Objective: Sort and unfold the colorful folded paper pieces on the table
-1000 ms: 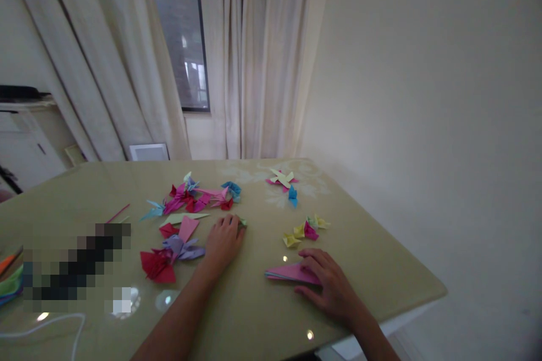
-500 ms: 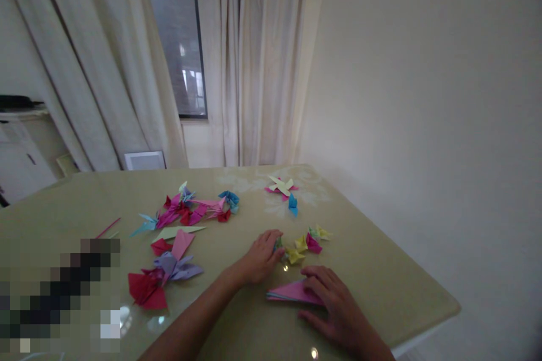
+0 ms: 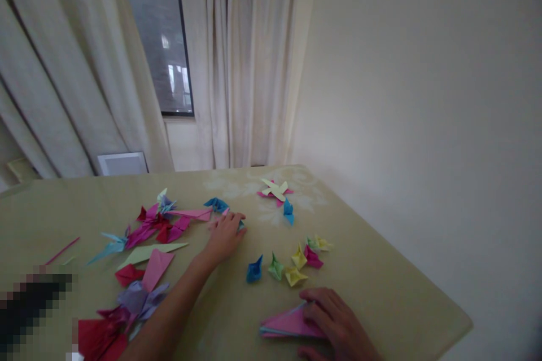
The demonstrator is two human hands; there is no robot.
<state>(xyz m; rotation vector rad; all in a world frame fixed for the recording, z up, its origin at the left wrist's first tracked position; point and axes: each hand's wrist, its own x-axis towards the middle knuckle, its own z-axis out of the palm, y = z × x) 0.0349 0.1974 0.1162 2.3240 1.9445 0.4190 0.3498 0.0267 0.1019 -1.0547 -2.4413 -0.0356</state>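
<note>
My left hand is at the near side of the far paper cluster. Its curled fingers are closed on a light blue origami piece, which they mostly cover. My right hand lies on the table at front right, fingers curled over a pink folded paper stack with a bluish layer along its edge. Between the hands stand a blue origami piece, a green one and a yellow one. Behind them sit another yellow piece and a magenta one.
Magenta folded papers and a blue piece lie at far left. Nearer are purple and red ones, partly behind my left forearm. Crossed pale strips lie at the back. A wall borders the table's right side.
My left hand has moved left and away from the small row, where the blue and green pieces now show, to the far cluster. My right hand stays on the pink stack. The view has shifted.
</note>
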